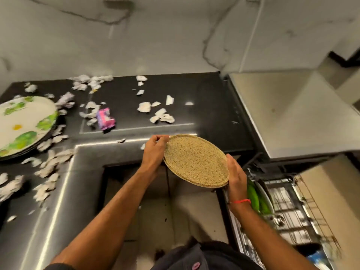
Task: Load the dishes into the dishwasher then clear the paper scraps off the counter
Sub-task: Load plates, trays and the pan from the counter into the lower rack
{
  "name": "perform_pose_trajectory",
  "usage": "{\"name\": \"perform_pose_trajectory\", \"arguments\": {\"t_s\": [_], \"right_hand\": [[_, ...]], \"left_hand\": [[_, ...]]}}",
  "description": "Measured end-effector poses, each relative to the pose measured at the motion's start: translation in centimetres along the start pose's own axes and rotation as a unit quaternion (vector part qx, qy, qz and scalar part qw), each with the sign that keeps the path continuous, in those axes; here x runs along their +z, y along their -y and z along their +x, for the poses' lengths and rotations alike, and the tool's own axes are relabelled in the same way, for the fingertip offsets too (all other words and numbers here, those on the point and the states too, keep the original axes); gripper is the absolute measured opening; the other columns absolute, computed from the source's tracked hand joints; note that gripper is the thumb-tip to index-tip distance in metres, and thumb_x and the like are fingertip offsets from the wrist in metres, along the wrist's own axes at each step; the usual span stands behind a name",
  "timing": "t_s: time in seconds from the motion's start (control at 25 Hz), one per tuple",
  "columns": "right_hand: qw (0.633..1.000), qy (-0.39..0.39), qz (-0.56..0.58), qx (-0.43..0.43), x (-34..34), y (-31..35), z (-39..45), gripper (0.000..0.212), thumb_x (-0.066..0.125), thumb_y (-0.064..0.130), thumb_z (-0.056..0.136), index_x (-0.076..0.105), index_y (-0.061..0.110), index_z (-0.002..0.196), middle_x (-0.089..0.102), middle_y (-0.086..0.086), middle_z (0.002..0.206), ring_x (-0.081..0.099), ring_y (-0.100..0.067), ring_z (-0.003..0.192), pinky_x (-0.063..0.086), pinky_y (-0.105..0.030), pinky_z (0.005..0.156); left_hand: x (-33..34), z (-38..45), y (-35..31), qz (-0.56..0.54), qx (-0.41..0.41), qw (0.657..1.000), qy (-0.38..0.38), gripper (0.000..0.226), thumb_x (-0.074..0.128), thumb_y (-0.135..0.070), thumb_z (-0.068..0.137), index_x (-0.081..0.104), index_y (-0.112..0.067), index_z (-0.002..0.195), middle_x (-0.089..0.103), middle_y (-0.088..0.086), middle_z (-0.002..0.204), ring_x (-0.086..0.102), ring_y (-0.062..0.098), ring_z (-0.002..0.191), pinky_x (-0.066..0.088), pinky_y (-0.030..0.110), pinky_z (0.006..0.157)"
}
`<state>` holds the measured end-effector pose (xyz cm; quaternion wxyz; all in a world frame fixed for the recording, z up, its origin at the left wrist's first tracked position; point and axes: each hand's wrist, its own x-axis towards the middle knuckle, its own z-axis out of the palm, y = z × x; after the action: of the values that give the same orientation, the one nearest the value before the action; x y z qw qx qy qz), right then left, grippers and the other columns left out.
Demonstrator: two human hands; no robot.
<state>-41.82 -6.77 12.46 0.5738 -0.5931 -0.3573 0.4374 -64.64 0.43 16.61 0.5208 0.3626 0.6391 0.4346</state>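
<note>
I hold a round speckled tan plate (195, 159) in the air in front of the counter edge. My left hand (154, 151) grips its left rim with curled fingers. My right hand (236, 175) grips its right rim, thumb on top. Below right, the open dishwasher rack (288, 203) holds green plates (255, 199) standing on edge. A stack of white plates with green leaf print (25, 123) sits on the black counter (204, 106) at far left. White paper scraps (161, 114) lie scattered across the counter.
A pink wrapper (106, 118) lies among the scraps. A steel-topped appliance (292, 117) stands right of the counter. The marble wall (136, 36) backs the counter. Floor tiles (171, 211) show between my arms.
</note>
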Motion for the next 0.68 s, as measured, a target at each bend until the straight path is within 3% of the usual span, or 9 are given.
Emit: {"name": "perform_pose_trajectory", "arguments": {"t_s": [0.16,0.28,0.36,0.44,0.52,0.6,0.68], "right_hand": [[0.992,-0.113,0.034,0.048,-11.4,-1.0,0.8,0.036,0.047,0.030,0.103,0.061,0.010,0.130,0.069,-0.007,0.120,0.067,-0.018,0.109,0.057,-0.029,0.088],[0.974,-0.191,0.059,0.105,-20.3,-2.8,1.0,0.033,0.052,0.020,0.101,0.059,0.010,0.132,0.065,-0.003,0.122,0.063,-0.018,0.112,0.056,-0.021,0.084],[0.964,-0.218,0.067,0.136,-24.8,-3.8,1.1,0.030,0.052,0.016,0.100,0.060,0.015,0.128,0.063,0.000,0.118,0.062,-0.014,0.104,0.054,-0.026,0.082],[0.951,-0.249,0.062,0.171,-29.9,-5.4,1.1,0.028,0.051,0.010,0.098,0.059,0.017,0.124,0.062,0.000,0.108,0.059,-0.012,0.089,0.051,-0.023,0.071],[0.940,-0.269,0.038,0.205,-34.0,-7.0,1.2,0.026,0.051,0.011,0.098,0.057,0.023,0.120,0.061,-0.002,0.102,0.057,-0.016,0.082,0.049,-0.027,0.066],[0.925,-0.283,0.027,0.252,-37.2,-9.3,1.7,0.023,0.053,0.017,0.097,0.056,0.029,0.117,0.062,-0.004,0.101,0.058,-0.017,0.082,0.050,-0.035,0.072],[0.915,-0.282,0.018,0.287,-39.1,-11.2,2.8,0.028,0.053,0.022,0.097,0.053,0.028,0.124,0.063,-0.005,0.107,0.061,-0.017,0.085,0.053,-0.038,0.077]], "left_hand": [[12.2,-1.9,0.7,0.064,-0.015,0.990,0.125,0.029,0.061,-0.045,0.087,0.072,-0.025,0.104,0.073,0.001,0.102,0.069,0.023,0.097,0.058,0.049,0.087],[22.1,-4.9,2.7,0.102,-0.041,0.970,0.217,0.018,0.054,-0.031,0.098,0.059,-0.037,0.114,0.069,-0.001,0.109,0.068,0.020,0.096,0.062,0.049,0.079],[27.0,-7.0,4.5,0.138,-0.054,0.962,0.229,0.020,0.049,-0.024,0.103,0.052,-0.037,0.118,0.067,0.003,0.101,0.067,0.018,0.076,0.059,0.036,0.057],[32.4,-8.4,6.9,0.203,-0.059,0.951,0.226,0.021,0.046,-0.026,0.104,0.050,-0.029,0.125,0.066,0.008,0.101,0.064,0.017,0.067,0.052,0.029,0.046],[37.0,-9.0,8.9,0.252,-0.081,0.939,0.220,0.020,0.046,-0.029,0.105,0.047,-0.023,0.124,0.064,0.011,0.099,0.061,0.015,0.061,0.048,0.028,0.042],[41.7,-8.5,10.7,0.298,-0.084,0.927,0.212,0.021,0.047,-0.030,0.104,0.043,-0.021,0.122,0.061,0.010,0.099,0.060,0.015,0.063,0.047,0.027,0.041],[45.4,-7.0,12.3,0.344,-0.076,0.913,0.207,0.025,0.049,-0.032,0.102,0.042,-0.021,0.123,0.058,0.005,0.100,0.061,0.017,0.074,0.056,0.034,0.051]]}}
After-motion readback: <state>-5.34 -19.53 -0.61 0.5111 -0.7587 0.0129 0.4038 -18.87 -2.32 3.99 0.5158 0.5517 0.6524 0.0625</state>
